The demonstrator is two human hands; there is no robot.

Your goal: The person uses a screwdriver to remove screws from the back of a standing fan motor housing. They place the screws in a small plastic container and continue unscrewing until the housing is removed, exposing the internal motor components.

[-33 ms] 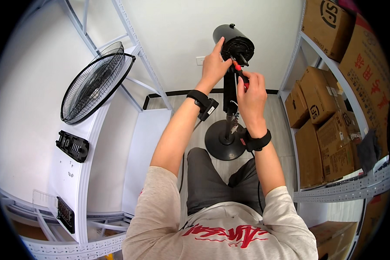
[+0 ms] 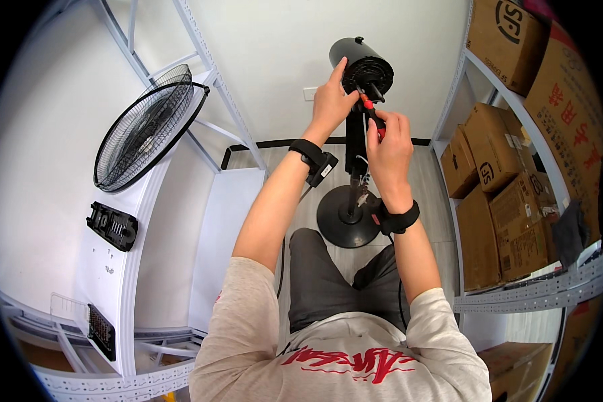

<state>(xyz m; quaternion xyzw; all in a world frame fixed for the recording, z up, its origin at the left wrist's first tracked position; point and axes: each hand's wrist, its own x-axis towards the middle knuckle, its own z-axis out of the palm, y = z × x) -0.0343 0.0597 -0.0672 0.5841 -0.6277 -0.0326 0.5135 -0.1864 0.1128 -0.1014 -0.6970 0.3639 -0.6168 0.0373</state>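
A stand fan with its grille off stands in front of me, its dark cylindrical motor housing (image 2: 355, 55) atop a black pole. My left hand (image 2: 331, 106) grips the housing's lower left side, index finger stretched along it. Its thumb lies by the screwdriver's front end; the other fingers are partly hidden. In my right hand (image 2: 390, 144), closed, is a red and black screwdriver (image 2: 374, 117). It points up at the housing's underside near the motor shaft (image 2: 377, 92); the exact tip contact cannot be made out. Loose wires (image 2: 363, 175) hang along the pole above the round black base (image 2: 348, 224).
On the white shelf (image 2: 147, 221) at left lie wire fan grilles (image 2: 147, 130), a black plastic cover (image 2: 112, 226), several small screws (image 2: 109, 269) and a black grid-like part (image 2: 102, 331). Cardboard boxes (image 2: 492, 144) fill the rack at right. A cable runs beside my left leg.
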